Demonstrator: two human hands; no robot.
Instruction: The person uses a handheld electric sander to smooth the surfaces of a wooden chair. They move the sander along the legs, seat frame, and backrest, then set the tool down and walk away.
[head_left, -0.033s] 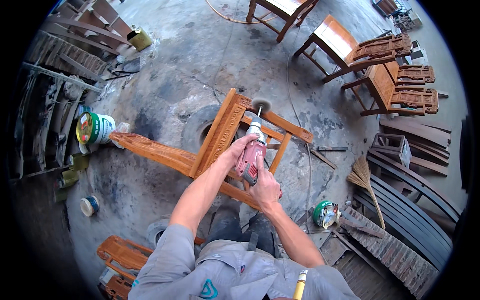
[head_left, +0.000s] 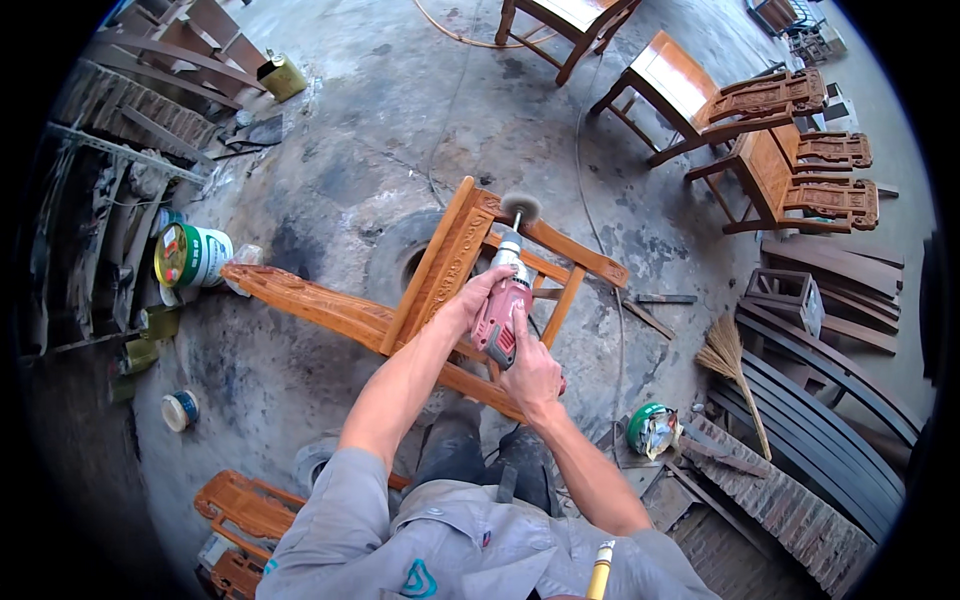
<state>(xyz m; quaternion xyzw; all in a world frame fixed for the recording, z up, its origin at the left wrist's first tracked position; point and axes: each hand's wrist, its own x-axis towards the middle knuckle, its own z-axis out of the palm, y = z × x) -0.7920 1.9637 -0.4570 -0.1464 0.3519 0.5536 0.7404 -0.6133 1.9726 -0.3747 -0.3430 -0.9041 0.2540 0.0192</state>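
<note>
A red and grey power drill is held in both my hands over a wooden chair lying on its side. My left hand wraps the front of the drill body, just behind the chuck. At the rear handle, my right hand is closed, one finger stretched along the body. A round grey wheel on a shaft in the chuck is beside the chair's carved leg and rail; whether it touches the wood I cannot tell. My left forearm covers part of the chair.
Tyre-like rings lie under the chair. Paint buckets stand left, and a green tub at right. A broom leans by dark curved boards. Finished chairs stand far right; a cable crosses the floor.
The drill's wheel has shifted very slightly left and away from me. Both hands keep the same grip, and the chair lies as before.
</note>
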